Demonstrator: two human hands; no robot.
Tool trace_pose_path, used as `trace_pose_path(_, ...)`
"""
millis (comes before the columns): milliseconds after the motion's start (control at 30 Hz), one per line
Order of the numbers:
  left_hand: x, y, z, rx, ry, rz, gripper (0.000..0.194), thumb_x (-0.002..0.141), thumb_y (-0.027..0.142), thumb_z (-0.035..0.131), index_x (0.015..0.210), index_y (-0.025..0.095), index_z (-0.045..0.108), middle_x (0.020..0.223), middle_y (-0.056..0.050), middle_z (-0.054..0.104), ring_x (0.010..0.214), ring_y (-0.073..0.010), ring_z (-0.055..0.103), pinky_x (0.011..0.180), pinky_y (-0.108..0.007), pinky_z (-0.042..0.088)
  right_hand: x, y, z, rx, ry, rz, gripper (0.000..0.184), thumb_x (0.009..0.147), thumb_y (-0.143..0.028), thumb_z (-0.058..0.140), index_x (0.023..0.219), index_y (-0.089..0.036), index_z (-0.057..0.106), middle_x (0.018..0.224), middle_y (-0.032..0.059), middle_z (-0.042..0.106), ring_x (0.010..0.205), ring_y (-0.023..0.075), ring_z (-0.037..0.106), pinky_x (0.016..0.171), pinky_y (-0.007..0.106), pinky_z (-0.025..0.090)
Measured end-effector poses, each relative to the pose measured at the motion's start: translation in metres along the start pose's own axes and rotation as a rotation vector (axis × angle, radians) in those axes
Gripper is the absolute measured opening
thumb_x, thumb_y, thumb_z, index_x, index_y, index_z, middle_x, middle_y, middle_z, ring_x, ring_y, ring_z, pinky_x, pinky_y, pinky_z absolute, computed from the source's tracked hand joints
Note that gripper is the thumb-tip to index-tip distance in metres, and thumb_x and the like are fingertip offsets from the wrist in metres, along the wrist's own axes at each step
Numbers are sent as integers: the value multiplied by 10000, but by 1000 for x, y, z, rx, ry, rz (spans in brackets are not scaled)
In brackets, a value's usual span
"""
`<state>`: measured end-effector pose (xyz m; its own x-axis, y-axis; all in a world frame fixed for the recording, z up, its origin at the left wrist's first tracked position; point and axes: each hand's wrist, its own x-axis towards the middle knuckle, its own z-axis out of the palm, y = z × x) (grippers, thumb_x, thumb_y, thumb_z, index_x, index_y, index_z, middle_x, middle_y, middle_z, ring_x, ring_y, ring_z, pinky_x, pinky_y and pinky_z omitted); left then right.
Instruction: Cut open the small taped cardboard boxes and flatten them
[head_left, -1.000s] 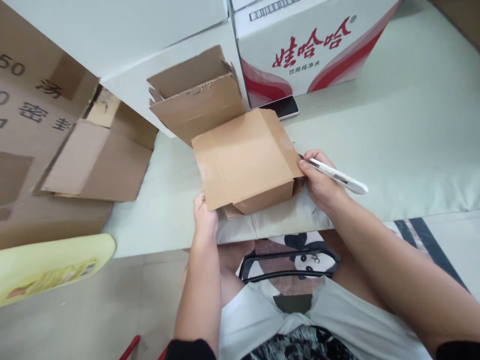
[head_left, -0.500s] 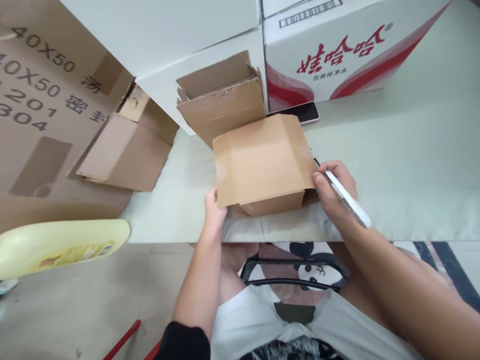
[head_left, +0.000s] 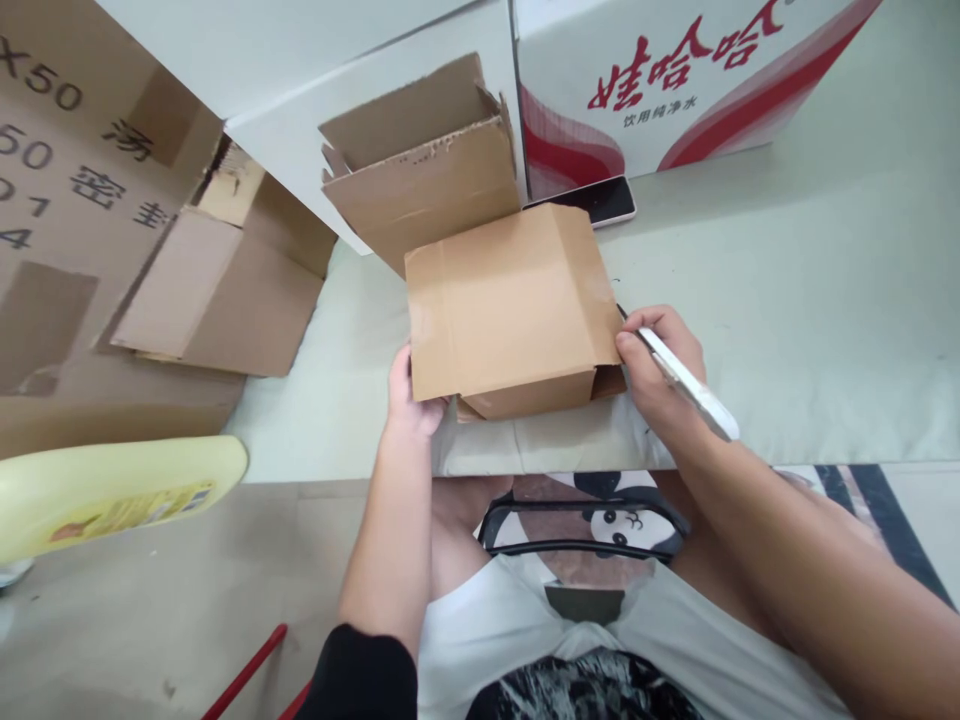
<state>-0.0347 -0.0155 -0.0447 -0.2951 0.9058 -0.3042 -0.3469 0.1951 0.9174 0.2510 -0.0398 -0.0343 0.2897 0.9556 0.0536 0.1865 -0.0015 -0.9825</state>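
Note:
A small brown cardboard box (head_left: 517,310) with its flaps partly unfolded lies at the table's near edge. My left hand (head_left: 414,396) grips its left side, with some fingers hidden under the cardboard. In my right hand (head_left: 666,368) is a white utility knife (head_left: 690,385), closed in the fingers. Its dark tip is at the right edge of the box; whether it touches the cardboard I cannot tell. Behind the box stands a taller open cardboard box (head_left: 435,180), leaning against a white carton.
A phone (head_left: 611,202) lies beside a white and red carton (head_left: 675,100) at the back. On the left are a small cardboard box (head_left: 247,290), a large printed carton (head_left: 60,300) and a yellow bottle (head_left: 127,490). The table (head_left: 810,320) has a pale green cover.
The view has shifted slightly, so everything sits a little higher and further left. More of my left hand's fingers show under the box. Both hands keep their hold.

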Motion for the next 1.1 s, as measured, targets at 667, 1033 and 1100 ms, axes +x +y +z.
trace_pose_path(667, -19, 9, -5, 45, 22, 6, 477, 569, 499, 979, 775, 169, 704, 771, -20, 751, 643, -146, 690, 607, -252, 532, -3, -1, 0, 50, 13, -16, 102, 829, -294, 662, 852, -266, 566, 652, -45, 490, 579, 139, 441, 561, 311, 369)
trace_pose_path(1033, -28, 17, 7, -146, 21, 50, 312, 582, 359, 867, 806, 202, 717, 872, -18, 762, 813, -174, 719, 735, -261, 582, -3, -4, -2, 18, 20, -24, 87, 836, -279, 652, 845, -261, 568, 660, -40, 484, 582, 139, 431, 561, 315, 372)
trace_pose_path(1100, -30, 18, 5, -150, -20, 67, 273, 620, 355, 815, 834, 211, 727, 894, -18, 763, 839, -179, 716, 751, -264, 576, -3, -3, -1, 13, 28, -28, 79, 839, -276, 645, 847, -261, 567, 658, -43, 473, 580, 136, 422, 554, 307, 365)
